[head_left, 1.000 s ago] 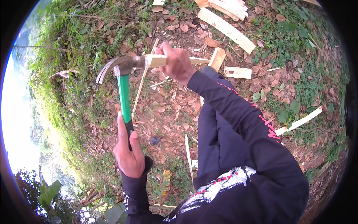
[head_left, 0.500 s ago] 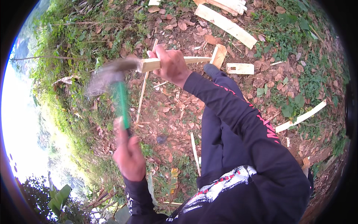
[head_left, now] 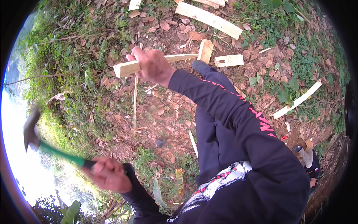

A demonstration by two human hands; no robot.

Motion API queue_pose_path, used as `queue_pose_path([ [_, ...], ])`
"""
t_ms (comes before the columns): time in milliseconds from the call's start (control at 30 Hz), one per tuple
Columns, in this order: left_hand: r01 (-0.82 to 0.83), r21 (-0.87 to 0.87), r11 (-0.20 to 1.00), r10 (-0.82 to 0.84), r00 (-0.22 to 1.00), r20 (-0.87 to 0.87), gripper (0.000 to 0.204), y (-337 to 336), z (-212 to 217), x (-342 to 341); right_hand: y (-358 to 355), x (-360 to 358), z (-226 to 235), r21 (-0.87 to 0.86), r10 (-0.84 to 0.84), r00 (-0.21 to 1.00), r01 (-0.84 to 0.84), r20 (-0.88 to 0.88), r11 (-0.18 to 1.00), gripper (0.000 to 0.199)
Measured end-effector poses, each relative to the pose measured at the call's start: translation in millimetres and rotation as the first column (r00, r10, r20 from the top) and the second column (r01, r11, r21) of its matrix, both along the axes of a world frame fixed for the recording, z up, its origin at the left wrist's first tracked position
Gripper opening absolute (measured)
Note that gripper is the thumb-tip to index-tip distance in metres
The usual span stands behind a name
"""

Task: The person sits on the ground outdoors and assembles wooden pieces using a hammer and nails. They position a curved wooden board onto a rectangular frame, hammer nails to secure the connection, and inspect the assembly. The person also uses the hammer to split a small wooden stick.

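Observation:
My left hand grips a hammer with a green shaft and a dark grip. Its dark metal head is swung out to the far left, away from the wood. My right hand is wrapped round a pale wooden stake, whose thick end points left. The thin end of the stake reaches a short wooden block beside my shoe. Right of that block lies a flat wooden piece with a slot cut in it.
Long pale planks lie on leaf-strewn ground at the top. A curved strip lies at right, a thin stick below my right hand. Another person is at the lower right edge. Green plants cover the left side.
The hammer has swung from beside the stake's thick end out to the lower left, my left hand with it. My right hand still holds the stake; the view has shifted a little.

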State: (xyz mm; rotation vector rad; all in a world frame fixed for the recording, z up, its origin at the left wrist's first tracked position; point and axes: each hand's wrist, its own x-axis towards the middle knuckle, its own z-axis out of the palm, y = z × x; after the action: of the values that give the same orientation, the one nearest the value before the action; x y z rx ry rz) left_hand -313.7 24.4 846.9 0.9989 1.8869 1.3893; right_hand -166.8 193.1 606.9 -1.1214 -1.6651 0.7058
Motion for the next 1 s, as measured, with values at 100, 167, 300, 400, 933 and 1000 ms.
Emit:
queue_pose_path([
  [100,0.230,-0.550,0.802,-0.515,0.733,-0.444,0.052,11.8,-9.3,13.0,0.3,-1.4,-5.1,0.037,0.012,1.000,-0.012,0.005,0.999,0.028],
  [167,0.068,-0.191,0.979,-0.132,0.928,-0.347,0.049,9.3,2.5,6.5,-5.2,-2.9,-5.4,0.034,0.017,1.000,-0.017,0.017,0.999,0.027],
  [300,-0.078,-0.248,0.966,0.069,0.997,-0.044,0.050,-1.3,-12.8,2.5,-9.2,-9.3,-6.1,-0.012,0.049,0.998,-0.049,-0.031,0.999,0.027],
  [400,0.153,-0.371,0.916,-0.284,0.900,-0.331,0.046,-3.0,2.6,-4.0,-12.8,-7.4,-7.3,0.052,0.008,1.000,-0.007,-0.015,0.999,0.028],
  [933,0.133,-0.358,0.924,-0.268,0.894,-0.360,0.056,-8.7,2.9,8.1,-27.1,-9.5,-10.0,-0.025,0.081,0.997,-0.081,-0.013,0.996,0.017],
  [1000,0.025,0.082,0.996,-0.019,0.997,-0.078,0.049,-8.2,3.2,17.5,-24.9,-6.9,-10.0,-0.047,0.087,0.996,-0.086,0.020,0.995,0.017],
])
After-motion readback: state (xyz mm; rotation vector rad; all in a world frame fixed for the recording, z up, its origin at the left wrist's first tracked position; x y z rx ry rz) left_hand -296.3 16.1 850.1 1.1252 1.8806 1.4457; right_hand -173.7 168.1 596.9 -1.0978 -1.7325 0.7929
